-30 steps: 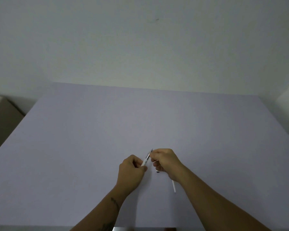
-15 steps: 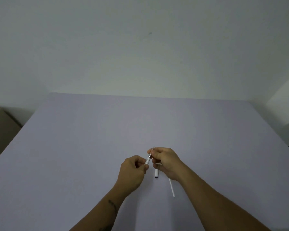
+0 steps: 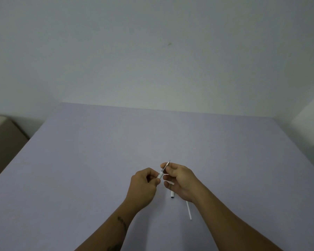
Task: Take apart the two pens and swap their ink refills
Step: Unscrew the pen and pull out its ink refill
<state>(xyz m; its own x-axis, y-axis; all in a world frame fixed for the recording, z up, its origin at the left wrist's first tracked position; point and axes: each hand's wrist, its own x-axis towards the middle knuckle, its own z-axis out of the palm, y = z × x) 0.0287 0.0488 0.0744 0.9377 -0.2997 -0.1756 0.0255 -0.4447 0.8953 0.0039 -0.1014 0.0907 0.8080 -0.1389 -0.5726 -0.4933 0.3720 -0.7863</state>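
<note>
Pens: one (image 3: 162,172) pinched by both hands, two white pieces on table

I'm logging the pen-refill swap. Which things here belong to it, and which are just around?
In the job: white pen with metal tip, left hand, right hand, short white barrel piece, thin white tube.
Just around: lilac table, beige box.

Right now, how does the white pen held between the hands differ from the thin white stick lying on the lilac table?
The white pen is held up off the lilac table by the left hand and right hand; the thin white stick lies flat, partly hidden under the right wrist. The pen ends in a pointed metal tip; the stick looks plain and slimmer. Both are white and slender.
</note>
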